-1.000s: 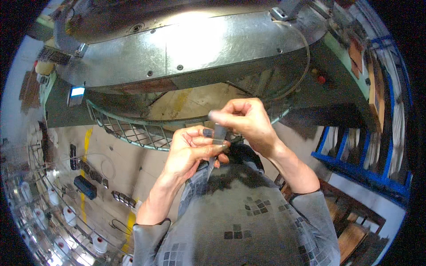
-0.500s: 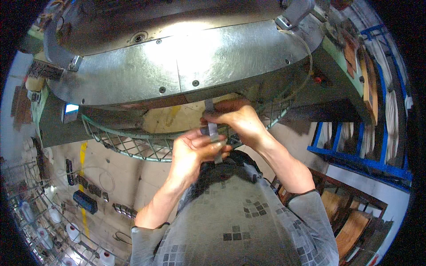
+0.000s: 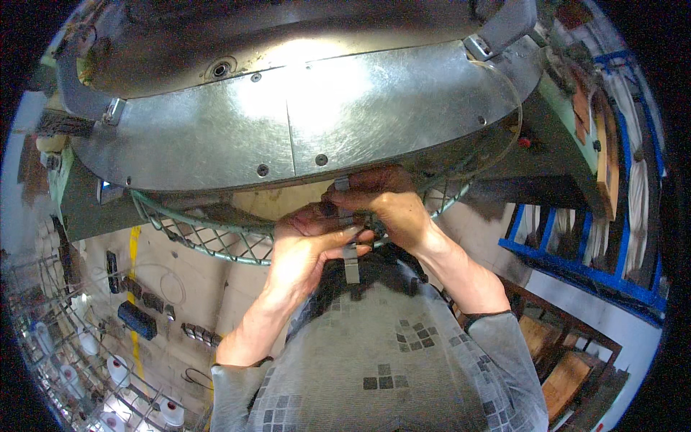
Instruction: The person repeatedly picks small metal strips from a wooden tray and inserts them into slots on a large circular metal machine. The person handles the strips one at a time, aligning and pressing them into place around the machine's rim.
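Just below the front edge of a curved, polished metal plate (image 3: pixel 209 137), both my hands are closed on a narrow flat grey strip (image 3: pixel 351 268), metallic in look. It stands roughly lengthwise to my body, its lower end hanging over my patterned shirt. My left hand (image 3: pixel 302 234) pinches it around the middle, thumb laid across. Higher up, my right hand (image 3: pixel 398 212) grips it from the right, fingers curled beneath the plate's edge. Something small and dark shows between the hands; I cannot make out what it is. The right fingertips are partly hidden.
A green lattice-sided basket or guard (image 3: pixel 209 241) curves beneath the plate. Blue racks (image 3: pixel 576 255) with pale hanging material stand at right, above wooden pieces (image 3: pixel 565 381). Thread cones (image 3: pixel 119 371) sit on a wire rack at lower left. A dark blue box (image 3: pixel 137 320) lies on the floor.
My hands have drawn closer together around the strip, and more of its lower end shows below them. The plate sits slightly lower in view, nearer my hands.
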A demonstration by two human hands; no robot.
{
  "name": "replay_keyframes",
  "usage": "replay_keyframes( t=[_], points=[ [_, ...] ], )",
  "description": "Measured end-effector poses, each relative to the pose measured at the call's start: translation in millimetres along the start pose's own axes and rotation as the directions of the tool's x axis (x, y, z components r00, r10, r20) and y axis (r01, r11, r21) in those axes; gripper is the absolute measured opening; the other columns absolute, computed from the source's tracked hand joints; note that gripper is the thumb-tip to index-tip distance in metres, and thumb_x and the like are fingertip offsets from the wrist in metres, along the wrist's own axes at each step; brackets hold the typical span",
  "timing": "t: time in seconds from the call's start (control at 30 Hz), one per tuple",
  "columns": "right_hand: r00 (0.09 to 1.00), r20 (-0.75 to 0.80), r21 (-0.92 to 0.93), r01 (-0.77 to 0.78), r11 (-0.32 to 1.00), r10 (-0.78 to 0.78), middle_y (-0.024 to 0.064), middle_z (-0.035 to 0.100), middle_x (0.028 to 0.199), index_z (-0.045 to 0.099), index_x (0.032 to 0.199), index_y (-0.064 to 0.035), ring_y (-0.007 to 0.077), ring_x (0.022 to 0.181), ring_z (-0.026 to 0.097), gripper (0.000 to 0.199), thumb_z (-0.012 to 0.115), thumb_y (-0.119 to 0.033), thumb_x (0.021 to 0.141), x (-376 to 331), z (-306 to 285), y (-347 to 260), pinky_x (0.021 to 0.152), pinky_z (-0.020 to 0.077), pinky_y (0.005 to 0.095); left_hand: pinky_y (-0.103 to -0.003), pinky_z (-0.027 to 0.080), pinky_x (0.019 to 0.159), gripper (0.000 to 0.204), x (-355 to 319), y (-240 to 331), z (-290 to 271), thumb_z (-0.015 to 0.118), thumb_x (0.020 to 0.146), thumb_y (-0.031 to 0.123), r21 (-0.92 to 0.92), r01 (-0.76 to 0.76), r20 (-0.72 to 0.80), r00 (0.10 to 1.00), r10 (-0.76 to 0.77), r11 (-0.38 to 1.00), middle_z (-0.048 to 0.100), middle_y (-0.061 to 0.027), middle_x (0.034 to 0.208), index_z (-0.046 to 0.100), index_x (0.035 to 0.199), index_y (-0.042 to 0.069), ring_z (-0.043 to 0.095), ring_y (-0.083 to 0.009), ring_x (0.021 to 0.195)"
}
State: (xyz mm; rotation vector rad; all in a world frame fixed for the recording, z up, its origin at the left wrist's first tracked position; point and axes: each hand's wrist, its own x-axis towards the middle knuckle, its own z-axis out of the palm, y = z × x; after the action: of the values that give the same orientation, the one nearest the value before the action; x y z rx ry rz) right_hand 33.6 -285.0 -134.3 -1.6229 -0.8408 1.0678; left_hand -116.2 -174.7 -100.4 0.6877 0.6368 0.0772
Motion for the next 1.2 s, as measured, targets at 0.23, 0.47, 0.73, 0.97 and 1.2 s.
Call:
replay_keyframes(
  t=[0.23, 0.47, 0.73, 0.97, 1.2],
  points=[
    [0.993, -0.036, 0.300, -0.096, 0.949, 0.112, 0.0055, 0.074, 0.109, 0.070, 0.119, -0.0064, 0.0134, 0.088, 0.067, 0.031, 0.067, -0.028, 0.096, -14, -5, -31, 0.076, 0.0559, 0.0299, -0.040, 0.065, 0.075, 0.031, -6, -5, 9, 0.065, 0.085, -0.010, 0.146, -0.069, -0.030, 0.997, 0.074, 0.987, 0.071, -0.0214, 0.101, 0.058, 0.115, -0.010, 0.073, -0.0307, 0.086],
    [0.989, 0.000, 0.368, -0.138, 0.919, 0.149, 0.0123, 0.073, 0.106, 0.070, 0.112, 0.0052, 0.0155, 0.091, 0.067, 0.028, 0.073, -0.009, 0.088, -19, -2, -47, 0.083, 0.0543, 0.0300, -0.037, 0.064, 0.077, 0.031, -12, -7, 10, 0.067, 0.087, -0.008, 0.145, -0.049, 0.000, 0.999, 0.050, 0.988, 0.072, -0.0212, 0.100, 0.059, 0.116, -0.010, 0.074, -0.0277, 0.088],
    [0.938, -0.027, 0.427, -0.303, 0.852, 0.347, 0.0126, 0.074, 0.096, 0.072, 0.101, 0.0041, 0.0200, 0.089, 0.070, 0.019, 0.071, -0.007, 0.085, -5, 2, -28, 0.083, 0.0553, 0.0331, -0.040, 0.063, 0.083, 0.045, -16, -13, 0, 0.067, 0.085, -0.009, 0.150, 0.009, 0.042, 0.999, -0.016, 0.989, 0.068, -0.0203, 0.117, 0.053, 0.128, -0.007, 0.072, -0.0292, 0.097],
    [0.992, -0.080, -0.014, 0.098, 0.995, -0.099, 0.0120, 0.074, 0.097, 0.072, 0.103, 0.0030, 0.0195, 0.090, 0.070, 0.021, 0.069, -0.014, 0.091, -7, -1, -24, 0.083, 0.0550, 0.0326, -0.039, 0.062, 0.082, 0.038, -13, -17, 1, 0.070, 0.082, -0.010, 0.186, -0.035, 0.038, 0.999, 0.028, 0.982, 0.072, -0.0177, 0.108, 0.060, 0.119, -0.006, 0.073, -0.0274, 0.093],
    [0.981, -0.080, 0.374, -0.137, 0.917, 0.179, 0.0140, 0.074, 0.092, 0.071, 0.103, 0.0070, 0.0192, 0.085, 0.072, 0.028, 0.071, -0.019, 0.093, -49, -30, -52, 0.082, 0.0575, 0.0308, -0.035, 0.059, 0.090, 0.031, -22, -27, 24, 0.071, 0.084, -0.010, 0.259, -0.022, 0.113, 0.994, -0.008, 0.966, 0.074, -0.0154, 0.106, 0.064, 0.114, -0.007, 0.073, -0.0255, 0.095]
  ],
)
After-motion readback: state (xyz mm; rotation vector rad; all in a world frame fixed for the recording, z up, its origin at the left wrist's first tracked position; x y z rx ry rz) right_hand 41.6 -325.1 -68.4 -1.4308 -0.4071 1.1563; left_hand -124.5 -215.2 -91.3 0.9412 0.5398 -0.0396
